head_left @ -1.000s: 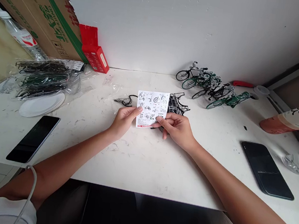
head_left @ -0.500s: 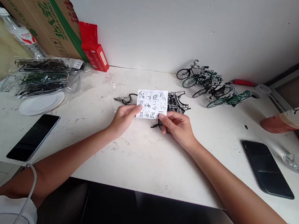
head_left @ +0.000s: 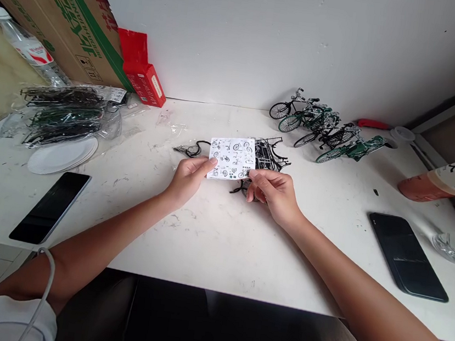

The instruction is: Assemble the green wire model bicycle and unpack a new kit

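Note:
A small white instruction sheet [head_left: 232,158] printed with bicycle diagrams lies tilted low over the white table [head_left: 211,235]. My left hand [head_left: 188,179] pinches its lower left corner. My right hand [head_left: 274,195] pinches its lower right corner. Black model bicycle parts [head_left: 271,155] lie just behind and under the sheet, partly hidden by it. A thin black curved part [head_left: 191,150] lies to the left of the sheet.
Several assembled model bicycles [head_left: 323,130] stand at the back right. One black phone [head_left: 408,256] lies right, another phone [head_left: 49,207] left. Bagged black parts [head_left: 64,114] rest on white plates [head_left: 62,153]. A red box [head_left: 145,82], cardboard carton [head_left: 60,11] and bottles [head_left: 450,181] line the edges.
Both hands have lowered the sheet away from me toward the table, so it now shows flatter and shorter. The hands keep the same corners.

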`<state>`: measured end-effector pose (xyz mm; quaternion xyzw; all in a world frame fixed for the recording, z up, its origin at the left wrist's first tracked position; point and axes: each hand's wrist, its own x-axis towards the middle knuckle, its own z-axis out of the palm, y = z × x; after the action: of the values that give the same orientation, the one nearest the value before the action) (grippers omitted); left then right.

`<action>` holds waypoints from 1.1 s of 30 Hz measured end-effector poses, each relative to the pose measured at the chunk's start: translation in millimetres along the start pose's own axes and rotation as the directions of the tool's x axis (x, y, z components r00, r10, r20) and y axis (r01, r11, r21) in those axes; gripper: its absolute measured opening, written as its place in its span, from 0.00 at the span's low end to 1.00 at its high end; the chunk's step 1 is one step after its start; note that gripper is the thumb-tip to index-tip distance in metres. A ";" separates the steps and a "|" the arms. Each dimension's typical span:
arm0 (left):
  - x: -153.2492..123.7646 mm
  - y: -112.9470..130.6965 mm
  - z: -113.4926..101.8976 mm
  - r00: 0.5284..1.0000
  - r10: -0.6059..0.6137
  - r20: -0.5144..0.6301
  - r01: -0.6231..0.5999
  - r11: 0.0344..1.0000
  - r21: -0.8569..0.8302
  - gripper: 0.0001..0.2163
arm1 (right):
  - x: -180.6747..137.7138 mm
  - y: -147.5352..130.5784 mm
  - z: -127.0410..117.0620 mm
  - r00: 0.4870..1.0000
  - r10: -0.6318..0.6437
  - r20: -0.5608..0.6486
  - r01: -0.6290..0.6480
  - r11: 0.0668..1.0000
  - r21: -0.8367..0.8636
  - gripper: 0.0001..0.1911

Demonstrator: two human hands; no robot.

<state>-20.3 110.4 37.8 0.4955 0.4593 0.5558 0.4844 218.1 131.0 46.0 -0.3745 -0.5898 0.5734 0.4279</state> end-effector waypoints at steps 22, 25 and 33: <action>-0.7 4.7 0.3 0.998 0.028 -0.059 -0.024 0.998 0.062 0.21 | 1.8 -2.5 2.0 1.000 0.026 -0.010 -0.025 0.995 0.093 0.39; -1.2 4.9 1.0 0.998 0.028 -0.063 -0.025 0.999 0.037 0.20 | 0.9 -1.7 1.3 1.000 0.017 0.004 -0.018 0.993 0.112 0.35; -4.0 7.6 2.2 1.000 0.023 -0.012 -0.024 0.998 -0.050 0.15 | -3.5 -1.4 0.1 0.996 -0.078 0.039 0.077 0.997 0.013 0.31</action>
<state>-18.6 105.7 45.1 0.4854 0.4423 0.5757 0.4872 219.3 127.6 47.1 -0.3376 -0.6090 0.5669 0.4403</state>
